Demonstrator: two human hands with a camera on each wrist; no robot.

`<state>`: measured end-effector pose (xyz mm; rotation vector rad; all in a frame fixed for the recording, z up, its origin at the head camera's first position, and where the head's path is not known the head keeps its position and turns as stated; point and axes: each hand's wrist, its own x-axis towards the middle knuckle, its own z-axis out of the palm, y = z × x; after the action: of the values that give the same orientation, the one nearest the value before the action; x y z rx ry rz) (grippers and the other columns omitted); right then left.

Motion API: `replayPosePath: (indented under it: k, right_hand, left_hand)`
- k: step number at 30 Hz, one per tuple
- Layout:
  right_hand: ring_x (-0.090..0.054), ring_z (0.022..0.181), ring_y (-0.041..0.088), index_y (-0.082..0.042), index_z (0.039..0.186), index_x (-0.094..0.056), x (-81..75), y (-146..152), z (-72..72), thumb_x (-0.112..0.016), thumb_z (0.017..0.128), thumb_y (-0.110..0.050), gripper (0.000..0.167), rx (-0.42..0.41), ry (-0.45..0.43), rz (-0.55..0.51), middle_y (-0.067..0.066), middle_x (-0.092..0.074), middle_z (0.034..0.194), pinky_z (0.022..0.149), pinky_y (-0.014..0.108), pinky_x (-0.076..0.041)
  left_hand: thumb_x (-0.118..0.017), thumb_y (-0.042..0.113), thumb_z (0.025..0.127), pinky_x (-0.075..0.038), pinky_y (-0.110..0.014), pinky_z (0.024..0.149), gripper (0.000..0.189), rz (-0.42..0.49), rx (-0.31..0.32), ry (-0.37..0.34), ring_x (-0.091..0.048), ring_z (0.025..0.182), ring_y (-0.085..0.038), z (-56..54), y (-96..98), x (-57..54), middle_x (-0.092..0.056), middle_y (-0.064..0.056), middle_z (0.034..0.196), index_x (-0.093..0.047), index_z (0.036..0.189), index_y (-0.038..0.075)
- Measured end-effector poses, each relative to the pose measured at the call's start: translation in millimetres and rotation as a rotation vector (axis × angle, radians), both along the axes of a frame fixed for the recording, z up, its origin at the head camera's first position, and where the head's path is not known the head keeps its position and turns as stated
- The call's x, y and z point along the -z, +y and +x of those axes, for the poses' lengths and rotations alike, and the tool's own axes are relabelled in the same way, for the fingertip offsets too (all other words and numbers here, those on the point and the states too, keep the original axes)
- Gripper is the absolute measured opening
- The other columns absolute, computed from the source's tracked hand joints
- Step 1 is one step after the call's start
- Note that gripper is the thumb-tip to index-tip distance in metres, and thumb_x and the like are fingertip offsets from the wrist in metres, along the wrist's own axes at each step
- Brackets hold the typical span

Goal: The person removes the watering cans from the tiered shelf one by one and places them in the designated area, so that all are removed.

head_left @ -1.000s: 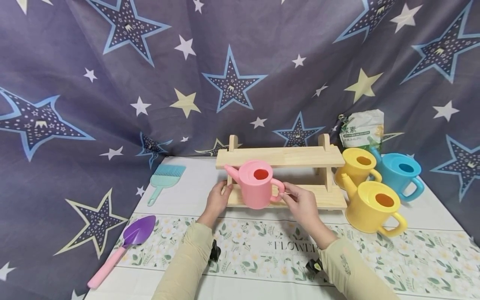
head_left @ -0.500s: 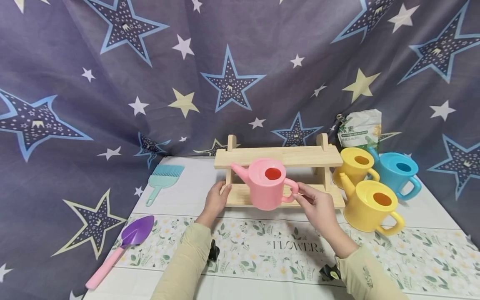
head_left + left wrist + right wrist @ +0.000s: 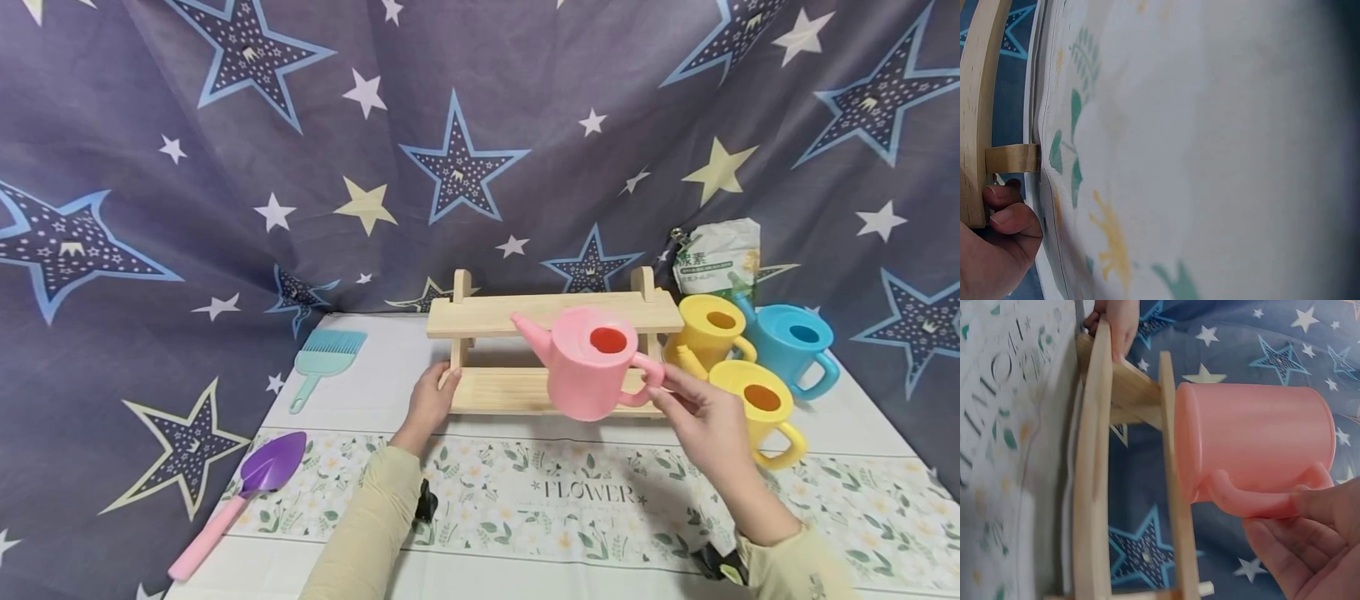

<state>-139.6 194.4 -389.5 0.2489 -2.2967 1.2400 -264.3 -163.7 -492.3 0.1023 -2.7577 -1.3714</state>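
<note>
A pink watering can point(image 3: 588, 375) hangs in front of the right part of a two-tier wooden shelf point(image 3: 502, 390), spout pointing left. My right hand point(image 3: 708, 421) pinches its handle between thumb and fingers, as the right wrist view also shows, where the can point(image 3: 1260, 437) lies sideways across the picture. At the left end of the lower board, my left hand point(image 3: 432, 402) grips the shelf. Seen from the left wrist, the thumb and fingers of that hand point(image 3: 1007, 250) curl around the board's end point(image 3: 972, 125).
Two yellow watering cans point(image 3: 708, 325) and a blue one point(image 3: 795, 342) stand right of the shelf, before a white bag point(image 3: 716, 258). At left lie a teal brush point(image 3: 326, 358) and a purple trowel with a pink handle point(image 3: 273, 462). A starry curtain point(image 3: 465, 75) hangs behind.
My right hand has carried the pink watering can rightward along the shelf front and slightly up. The left hand has stayed at the shelf's left end.
</note>
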Motion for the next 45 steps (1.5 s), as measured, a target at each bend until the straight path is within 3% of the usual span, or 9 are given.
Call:
replayPosePath:
  k: [9, 15, 18, 26, 30, 33, 36, 41, 45]
  right_hand:
    - [-0.055, 0.085, -0.022, 0.007, 0.118, -0.067, -13.0, 41, 16.4, -0.074, 0.085, -0.001, 0.035, 0.113, 0.002, 0.039, 0.023, -0.070, 0.104, 0.070, 0.004, -0.047]
    - [-0.055, 0.083, -0.023, 0.002, 0.123, -0.066, -14.5, 69, 28.6, -0.075, 0.086, -0.006, 0.039, 0.177, -0.025, 0.021, -0.032, -0.062, 0.098, 0.066, 0.003, -0.047]
    - [-0.055, 0.082, -0.024, 0.002, 0.124, -0.065, -16.7, 78, 33.7, -0.074, 0.087, -0.008, 0.039, 0.213, -0.048, 0.014, -0.042, -0.056, 0.092, 0.064, 0.002, -0.046]
    - [-0.050, 0.080, -0.027, -0.006, 0.132, -0.061, -23.6, 103, 41.3, -0.070, 0.091, -0.017, 0.043, 0.375, -0.145, 0.028, -0.015, -0.066, 0.109, 0.066, 0.000, -0.043]
    - [-0.055, 0.073, -0.022, 0.001, 0.129, -0.061, -22.7, 115, 41.0, -0.067, 0.091, -0.002, 0.039, 0.397, -0.075, -0.074, -0.025, -0.066, 0.097, 0.066, 0.001, -0.045]
    - [-0.060, 0.075, -0.017, 0.008, 0.125, -0.061, -21.2, 125, 41.0, -0.061, 0.090, 0.011, 0.035, 0.341, 0.047, -0.150, -0.033, -0.060, 0.091, 0.067, 0.003, -0.047]
    - [-0.062, 0.080, -0.015, 0.005, 0.125, -0.061, -18.6, 136, 41.4, -0.057, 0.090, 0.016, 0.037, 0.291, 0.150, -0.193, -0.029, -0.063, 0.093, 0.069, 0.003, -0.047]
    - [-0.060, 0.086, -0.014, 0.004, 0.128, -0.060, 9.9, 181, 32.0, -0.054, 0.092, 0.014, 0.038, 0.297, 0.221, -0.182, -0.027, -0.063, 0.099, 0.074, 0.001, -0.044]
    - [-0.059, 0.089, -0.013, 0.006, 0.129, -0.058, 81.2, 271, -0.3, -0.057, 0.095, 0.005, 0.034, 0.299, 0.231, -0.106, -0.025, -0.061, 0.103, 0.075, 0.000, -0.043]
  left_hand:
    - [-0.048, 0.038, 0.102, -0.037, -0.051, 0.107, 0.049, -0.006, 0.004, -0.006, -0.049, 0.127, -0.035, 0.4, -0.8, -1.3, -0.053, -0.018, 0.135, -0.051, 0.138, 0.005]
    - [-0.048, 0.036, 0.102, -0.038, -0.051, 0.107, 0.048, 0.001, 0.015, 0.004, -0.050, 0.125, -0.035, 0.1, -1.9, -1.1, -0.054, -0.019, 0.134, -0.051, 0.137, 0.004]
    - [-0.049, 0.037, 0.102, -0.038, -0.051, 0.106, 0.048, 0.004, 0.011, 0.010, -0.051, 0.124, -0.035, -0.6, -2.7, -1.7, -0.054, -0.019, 0.132, -0.052, 0.137, 0.003]
    - [-0.049, 0.037, 0.102, -0.039, -0.050, 0.105, 0.048, 0.012, 0.005, -0.002, -0.052, 0.122, -0.033, -2.1, -3.4, -1.5, -0.055, -0.018, 0.131, -0.051, 0.137, 0.004]
    - [-0.049, 0.037, 0.102, -0.039, -0.050, 0.106, 0.048, 0.016, -0.001, -0.003, -0.052, 0.122, -0.033, -2.4, -3.2, -1.9, -0.054, -0.018, 0.132, -0.051, 0.137, 0.004]
    - [-0.049, 0.037, 0.102, -0.039, -0.050, 0.105, 0.047, 0.017, -0.001, -0.004, -0.053, 0.121, -0.033, -2.1, -2.7, -2.4, -0.055, -0.017, 0.131, -0.051, 0.137, 0.004]
    - [-0.049, 0.036, 0.102, -0.039, -0.051, 0.105, 0.047, 0.018, 0.001, -0.002, -0.052, 0.122, -0.033, -1.6, -2.1, -2.9, -0.055, -0.018, 0.131, -0.051, 0.137, 0.004]
    - [-0.049, 0.035, 0.102, -0.038, -0.051, 0.106, 0.046, 0.014, 0.000, 0.000, -0.052, 0.123, -0.034, -1.5, -1.4, -2.2, -0.054, -0.018, 0.131, -0.052, 0.137, 0.004]
    - [-0.049, 0.036, 0.103, -0.038, -0.051, 0.107, 0.047, 0.010, -0.003, -0.003, -0.051, 0.124, -0.034, -1.8, -1.1, -1.3, -0.054, -0.018, 0.132, -0.051, 0.137, 0.004]
